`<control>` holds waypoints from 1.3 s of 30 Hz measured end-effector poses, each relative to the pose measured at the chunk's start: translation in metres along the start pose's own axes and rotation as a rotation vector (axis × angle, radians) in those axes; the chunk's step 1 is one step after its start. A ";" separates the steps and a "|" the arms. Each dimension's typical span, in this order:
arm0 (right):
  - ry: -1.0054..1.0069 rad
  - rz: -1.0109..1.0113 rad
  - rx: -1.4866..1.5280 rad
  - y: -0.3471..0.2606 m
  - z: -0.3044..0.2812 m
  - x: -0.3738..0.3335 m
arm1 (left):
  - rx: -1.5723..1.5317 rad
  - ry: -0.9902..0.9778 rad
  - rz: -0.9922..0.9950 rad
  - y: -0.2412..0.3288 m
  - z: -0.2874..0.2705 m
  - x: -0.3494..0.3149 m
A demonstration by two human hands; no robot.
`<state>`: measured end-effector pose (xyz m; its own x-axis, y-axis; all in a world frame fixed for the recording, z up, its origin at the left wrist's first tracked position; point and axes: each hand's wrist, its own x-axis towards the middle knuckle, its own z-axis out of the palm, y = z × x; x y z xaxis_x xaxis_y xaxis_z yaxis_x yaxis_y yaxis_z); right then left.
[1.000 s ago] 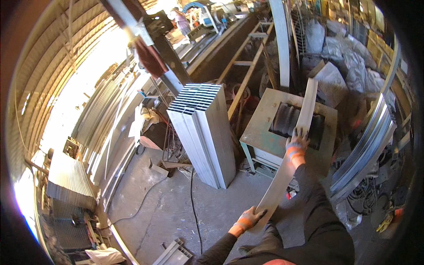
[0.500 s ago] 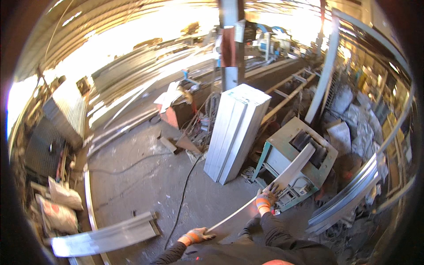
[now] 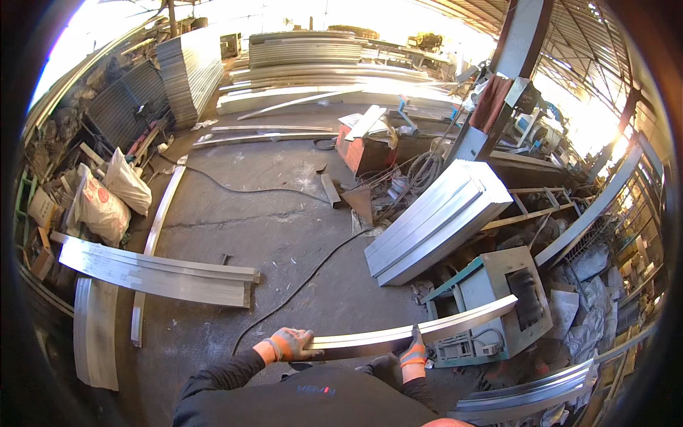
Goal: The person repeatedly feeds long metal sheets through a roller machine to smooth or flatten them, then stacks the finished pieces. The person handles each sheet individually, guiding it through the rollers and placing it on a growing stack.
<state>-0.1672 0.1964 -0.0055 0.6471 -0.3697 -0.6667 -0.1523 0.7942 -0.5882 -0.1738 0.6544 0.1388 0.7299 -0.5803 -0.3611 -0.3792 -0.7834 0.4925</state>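
A long silver metal profile [image 3: 370,337], ridged along its length, lies across in front of my body. My left hand [image 3: 290,345], in a grey glove with an orange cuff, is closed around its left end. Farther along, my right hand [image 3: 413,350], gloved alike, grips the profile near its middle, thumb on top. The right end reaches over the green-grey machine [image 3: 491,285], close to a black roller-like part [image 3: 525,297]. Whether that end touches the machine I cannot tell.
A tall stack of silver profiles [image 3: 434,224] leans beyond the machine. More profiles [image 3: 160,272] lie at the left, beside white sacks [image 3: 99,210]. A black cable [image 3: 299,277] crosses the floor. At the lower right are bundled profiles [image 3: 526,391]; a steel post [image 3: 501,85] stands behind.
My view has swung left and levelled out. Both hands stay on the profile, which now lies flatter across the view, its right end still at the machine.
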 end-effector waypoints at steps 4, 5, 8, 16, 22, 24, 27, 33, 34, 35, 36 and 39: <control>-0.132 0.082 0.095 -0.004 -0.011 -0.017 | -0.086 -0.150 0.005 -0.013 -0.016 0.012; -0.152 0.104 0.127 -0.003 -0.016 -0.021 | -0.088 -0.192 0.062 -0.022 -0.017 0.017; -0.315 0.004 0.174 0.000 -0.032 -0.036 | -0.327 -0.344 -0.169 -0.049 -0.008 0.037; -0.130 -0.124 0.244 0.006 -0.041 -0.074 | -0.410 -0.672 -0.126 -0.061 0.030 0.062; -0.245 -0.065 0.595 0.015 -0.043 -0.044 | -1.049 -0.857 -0.694 -0.027 0.037 0.027; -0.317 -0.087 0.595 0.020 -0.046 -0.025 | -1.041 -0.756 -0.661 -0.031 0.050 0.018; -0.379 -0.073 0.665 0.026 -0.045 0.002 | -1.064 -0.685 -0.607 -0.041 0.057 0.023; -0.280 -0.218 0.637 0.016 -0.018 0.014 | -1.283 -0.506 -0.587 0.003 -0.006 0.009; -0.285 -0.160 0.615 0.013 -0.015 0.007 | -1.156 -0.361 -0.506 0.016 -0.016 -0.007; -0.310 -0.205 0.610 0.009 -0.010 0.000 | -1.025 -0.318 -0.326 0.026 -0.027 -0.019; -0.263 -0.233 0.603 0.007 -0.006 -0.007 | -0.949 -0.304 -0.202 0.033 -0.040 -0.026; -0.168 -0.170 0.603 -0.003 0.001 -0.022 | -0.714 -0.382 0.031 0.032 -0.067 -0.015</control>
<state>-0.1803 0.2031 0.0112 0.7410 -0.4724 -0.4772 0.3772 0.8808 -0.2862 -0.1589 0.6530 0.2125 0.4311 -0.7369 -0.5207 0.1525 -0.5093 0.8470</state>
